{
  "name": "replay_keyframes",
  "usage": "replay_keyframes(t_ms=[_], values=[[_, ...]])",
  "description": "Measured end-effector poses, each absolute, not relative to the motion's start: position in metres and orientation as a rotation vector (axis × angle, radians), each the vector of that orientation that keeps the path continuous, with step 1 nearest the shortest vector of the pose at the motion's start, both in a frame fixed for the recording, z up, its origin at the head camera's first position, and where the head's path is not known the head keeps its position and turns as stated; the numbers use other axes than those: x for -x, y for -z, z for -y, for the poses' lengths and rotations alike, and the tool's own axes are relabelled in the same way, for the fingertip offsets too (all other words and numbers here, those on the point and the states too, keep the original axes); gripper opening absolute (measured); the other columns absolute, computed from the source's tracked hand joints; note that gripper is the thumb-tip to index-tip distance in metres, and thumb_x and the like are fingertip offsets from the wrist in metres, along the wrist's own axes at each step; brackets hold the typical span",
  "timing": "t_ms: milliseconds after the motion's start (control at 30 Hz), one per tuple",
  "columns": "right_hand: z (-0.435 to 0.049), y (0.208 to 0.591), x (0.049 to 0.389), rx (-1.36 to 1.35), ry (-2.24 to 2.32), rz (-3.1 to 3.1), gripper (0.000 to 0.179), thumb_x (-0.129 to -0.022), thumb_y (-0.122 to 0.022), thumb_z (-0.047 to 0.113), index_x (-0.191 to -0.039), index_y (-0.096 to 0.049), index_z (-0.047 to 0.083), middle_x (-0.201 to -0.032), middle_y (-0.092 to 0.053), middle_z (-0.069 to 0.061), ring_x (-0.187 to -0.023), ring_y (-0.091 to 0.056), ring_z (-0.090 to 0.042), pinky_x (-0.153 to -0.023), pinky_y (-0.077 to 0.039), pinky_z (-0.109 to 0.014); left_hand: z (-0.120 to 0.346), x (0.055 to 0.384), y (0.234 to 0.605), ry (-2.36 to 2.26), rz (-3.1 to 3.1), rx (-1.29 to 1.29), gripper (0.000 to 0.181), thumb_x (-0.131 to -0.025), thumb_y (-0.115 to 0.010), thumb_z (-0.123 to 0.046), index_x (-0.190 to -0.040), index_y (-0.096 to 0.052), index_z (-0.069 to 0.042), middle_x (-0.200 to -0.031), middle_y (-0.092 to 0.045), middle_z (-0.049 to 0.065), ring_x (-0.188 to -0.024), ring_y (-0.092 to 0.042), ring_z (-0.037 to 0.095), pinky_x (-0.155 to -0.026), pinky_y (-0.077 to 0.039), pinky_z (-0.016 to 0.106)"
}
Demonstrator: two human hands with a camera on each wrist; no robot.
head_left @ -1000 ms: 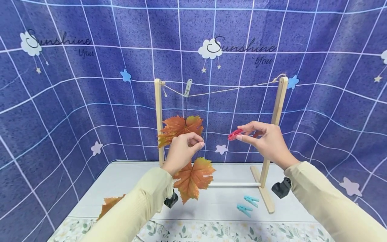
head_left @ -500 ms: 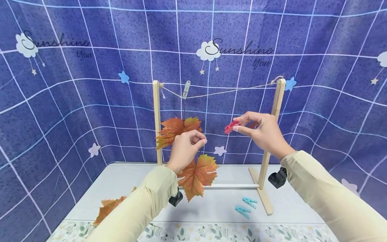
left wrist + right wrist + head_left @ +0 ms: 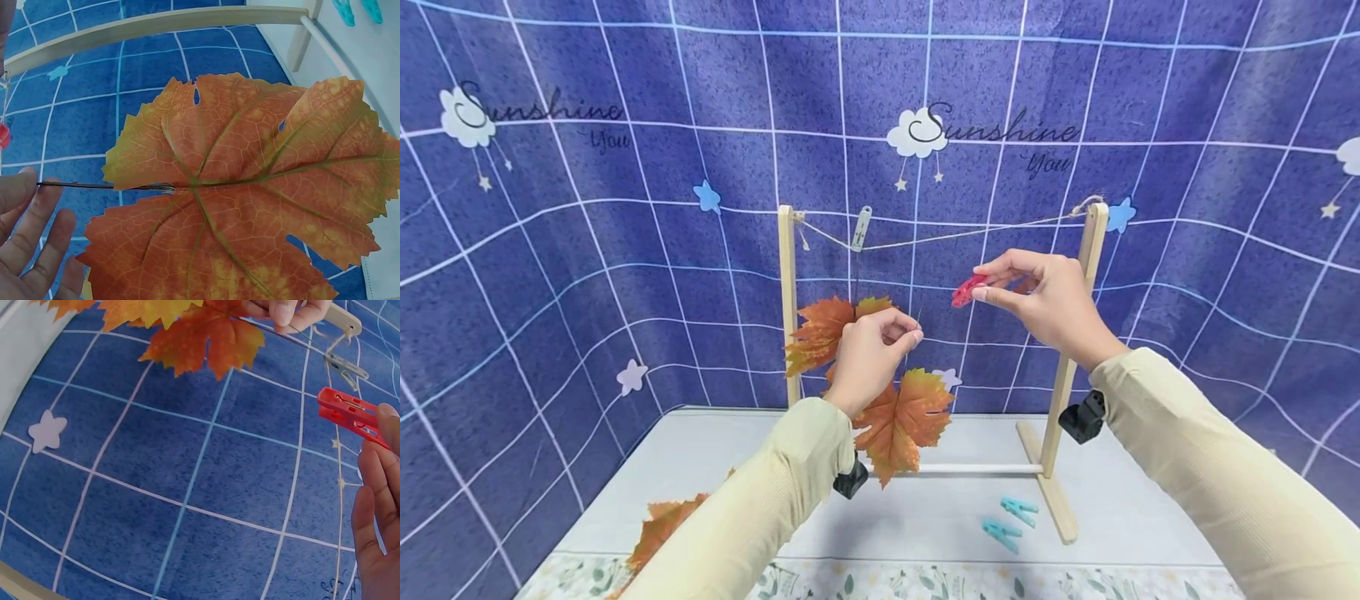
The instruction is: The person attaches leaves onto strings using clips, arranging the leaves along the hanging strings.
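Note:
My left hand (image 3: 874,354) pinches the thin dark stem of an orange maple leaf (image 3: 244,181), which hangs below the fingers. Between thumb and fingers, my right hand (image 3: 1052,300) holds a red clothespin (image 3: 353,414), to the right of the left hand and below the string. A second maple leaf (image 3: 822,332) hangs by its stem from a grey clothespin (image 3: 862,229) on the string (image 3: 955,236). The left hand covers part of that hanging leaf in the head view.
The string runs between two wooden posts (image 3: 1067,358), joined low down by a white rod (image 3: 977,469). Two blue clothespins (image 3: 1002,533) lie on the white table (image 3: 925,525) at the right. Another maple leaf (image 3: 662,529) lies at the left, partly behind the left sleeve.
My right hand has risen and shifted slightly left with the red clothespin. My left hand has moved right and a little up, carrying its leaf along.

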State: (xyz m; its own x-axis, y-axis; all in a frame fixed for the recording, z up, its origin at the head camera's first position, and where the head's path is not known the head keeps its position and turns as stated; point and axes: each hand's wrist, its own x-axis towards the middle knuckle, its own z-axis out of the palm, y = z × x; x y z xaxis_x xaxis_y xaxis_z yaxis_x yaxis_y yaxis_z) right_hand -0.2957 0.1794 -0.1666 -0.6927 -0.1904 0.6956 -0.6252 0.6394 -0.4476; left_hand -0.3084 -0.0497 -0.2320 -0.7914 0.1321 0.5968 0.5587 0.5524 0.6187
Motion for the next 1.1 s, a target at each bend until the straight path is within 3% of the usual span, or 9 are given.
replay_keyframes(t_ms=[233,400,667,967,1100], values=[[-0.177,0.156,0.305,-0.623,-0.904,2.217,0.018,-0.088,-0.082,0.017,-0.106,-0.08,0.013,-0.09,-0.077,-0.005,-0.074,-0.063,-0.018,-0.06,-0.046,-0.021,0.042,0.317,0.226,1.187,2.291,0.509,0.009,-0.096,-0.073,-0.021,-0.098,-0.076,-0.013,-0.077,-0.072,-0.003,-0.08,-0.067,0.016,-0.076,-0.053,0.035],[-0.172,0.148,0.311,-0.612,-0.915,2.223,0.02,-0.09,-0.08,0.019,-0.108,-0.079,0.012,-0.093,-0.077,-0.006,-0.083,-0.063,-0.017,-0.064,-0.047,-0.022,0.039,0.321,0.222,1.202,2.268,0.474,0.009,-0.096,-0.073,-0.021,-0.098,-0.076,-0.013,-0.079,-0.073,0.0,-0.079,-0.068,0.017,-0.075,-0.053,0.036],[-0.164,0.134,0.323,-0.599,-0.954,2.207,0.021,-0.09,-0.08,0.019,-0.11,-0.079,0.012,-0.096,-0.077,-0.007,-0.081,-0.063,-0.021,-0.059,-0.044,-0.024,0.033,0.333,0.216,1.228,2.197,0.428,0.01,-0.095,-0.074,-0.02,-0.098,-0.077,-0.011,-0.081,-0.075,0.003,-0.079,-0.069,0.018,-0.075,-0.053,0.036],[-0.157,0.121,0.332,-0.608,-0.946,2.194,0.022,-0.09,-0.08,0.017,-0.11,-0.079,0.01,-0.096,-0.078,-0.007,-0.09,-0.071,-0.022,-0.067,-0.047,-0.023,0.024,0.343,0.209,1.226,2.13,0.363,0.01,-0.094,-0.075,-0.02,-0.098,-0.077,-0.011,-0.08,-0.075,0.003,-0.077,-0.069,0.019,-0.074,-0.052,0.037],[-0.157,0.116,0.334,-0.614,-0.944,2.201,0.022,-0.09,-0.08,0.018,-0.11,-0.079,0.01,-0.097,-0.078,-0.008,-0.087,-0.072,-0.023,-0.065,-0.046,-0.023,0.023,0.347,0.204,1.219,2.123,0.353,0.01,-0.095,-0.074,-0.02,-0.098,-0.077,-0.011,-0.081,-0.075,0.003,-0.078,-0.07,0.019,-0.077,-0.052,0.037]])
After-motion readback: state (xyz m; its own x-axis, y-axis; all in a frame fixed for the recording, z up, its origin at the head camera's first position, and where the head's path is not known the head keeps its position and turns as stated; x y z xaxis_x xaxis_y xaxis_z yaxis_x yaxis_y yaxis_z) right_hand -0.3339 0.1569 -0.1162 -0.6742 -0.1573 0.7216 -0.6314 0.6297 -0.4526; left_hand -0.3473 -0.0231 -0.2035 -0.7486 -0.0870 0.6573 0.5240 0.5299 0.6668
